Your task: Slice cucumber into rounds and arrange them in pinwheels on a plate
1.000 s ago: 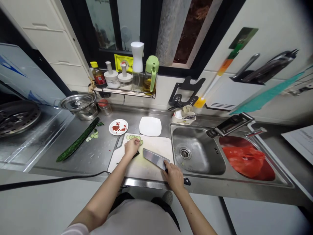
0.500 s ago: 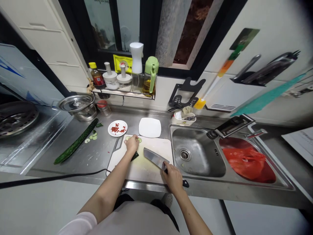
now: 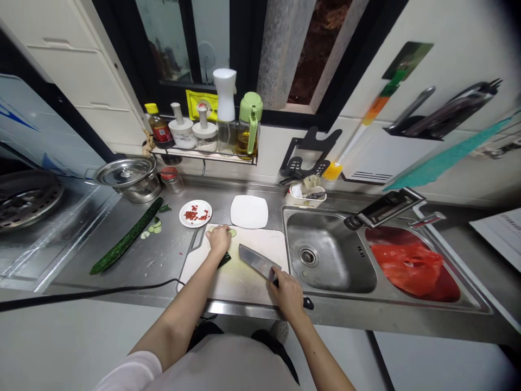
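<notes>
My right hand [image 3: 287, 292] grips the dark handle of a kitchen knife [image 3: 256, 262]. Its broad blade lies low over the white cutting board [image 3: 248, 288], pointing left and away from me. At the board's far left, my left hand [image 3: 220, 239] is closed over cucumber slices; one pale green slice [image 3: 232, 232] shows beside the fingers. What lies under the palm is hidden. A dark green piece of peel [image 3: 224, 259] rests on the board next to my left wrist. Just beyond the board are an empty white plate [image 3: 249, 212] and a small plate [image 3: 196, 214] of red bits.
Left on the steel counter lie a long cucumber [image 3: 127, 237] and cut slices [image 3: 155, 227], near a lidded pot [image 3: 129, 179]. A sink [image 3: 329, 255] adjoins the board's right, with a red bag [image 3: 407, 266] in the second basin. A black cable [image 3: 101, 293] reaches the board's left edge.
Both hands and the knife stay almost in place. The whole view has shifted very slightly.
</notes>
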`<state>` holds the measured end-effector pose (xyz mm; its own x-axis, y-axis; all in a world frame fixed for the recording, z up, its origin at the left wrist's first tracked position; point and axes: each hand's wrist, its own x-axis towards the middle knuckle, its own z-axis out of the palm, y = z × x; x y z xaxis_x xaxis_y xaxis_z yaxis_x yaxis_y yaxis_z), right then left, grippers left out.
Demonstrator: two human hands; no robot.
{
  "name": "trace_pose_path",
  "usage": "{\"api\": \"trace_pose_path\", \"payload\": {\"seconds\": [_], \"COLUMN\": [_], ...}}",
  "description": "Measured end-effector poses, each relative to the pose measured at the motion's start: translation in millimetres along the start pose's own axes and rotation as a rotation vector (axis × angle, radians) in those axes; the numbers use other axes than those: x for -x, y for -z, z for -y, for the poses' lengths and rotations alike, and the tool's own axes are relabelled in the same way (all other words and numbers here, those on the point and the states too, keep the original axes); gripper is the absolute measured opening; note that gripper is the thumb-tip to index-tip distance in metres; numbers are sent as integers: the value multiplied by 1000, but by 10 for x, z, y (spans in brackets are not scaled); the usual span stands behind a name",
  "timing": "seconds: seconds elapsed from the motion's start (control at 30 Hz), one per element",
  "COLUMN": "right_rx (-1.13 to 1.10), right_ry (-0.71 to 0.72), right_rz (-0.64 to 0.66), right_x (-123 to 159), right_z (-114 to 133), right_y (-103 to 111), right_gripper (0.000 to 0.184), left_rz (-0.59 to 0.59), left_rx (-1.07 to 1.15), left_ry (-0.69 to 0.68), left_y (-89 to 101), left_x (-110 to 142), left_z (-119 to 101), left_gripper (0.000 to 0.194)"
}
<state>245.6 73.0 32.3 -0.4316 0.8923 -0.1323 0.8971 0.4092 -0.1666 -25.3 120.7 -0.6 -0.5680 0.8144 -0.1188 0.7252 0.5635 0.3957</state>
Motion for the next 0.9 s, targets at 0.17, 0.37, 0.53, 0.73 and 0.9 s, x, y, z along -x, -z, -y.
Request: {"api": "trace_pose_path", "payload": {"seconds": [0.17,0.37,0.53,0.73,0.9], "right_rx": [-10,-78,-230,-408,-236], "right_ry": [-5,-45,-91,-56,13], "right_rz": [-17,-54,-149,-183,59], "right_x": [12,1,-46,-126,-241], "right_z": [9,-9,-2,189,506], "right_y": [-25,-65,34,150,181], "right_gripper": [40,35,35,43,33], "left_rz": [-1,-32,-58,-107,-98], "left_rx": [-2,124,208,287,232], "left_ry": [-19,61,-6,-248,-397], "left_y": [12,108,205,228,191], "left_x": [12,87,369,774,904], "left_z": [4,91,351,614,685], "left_gripper": [22,26,26,24,24]}}
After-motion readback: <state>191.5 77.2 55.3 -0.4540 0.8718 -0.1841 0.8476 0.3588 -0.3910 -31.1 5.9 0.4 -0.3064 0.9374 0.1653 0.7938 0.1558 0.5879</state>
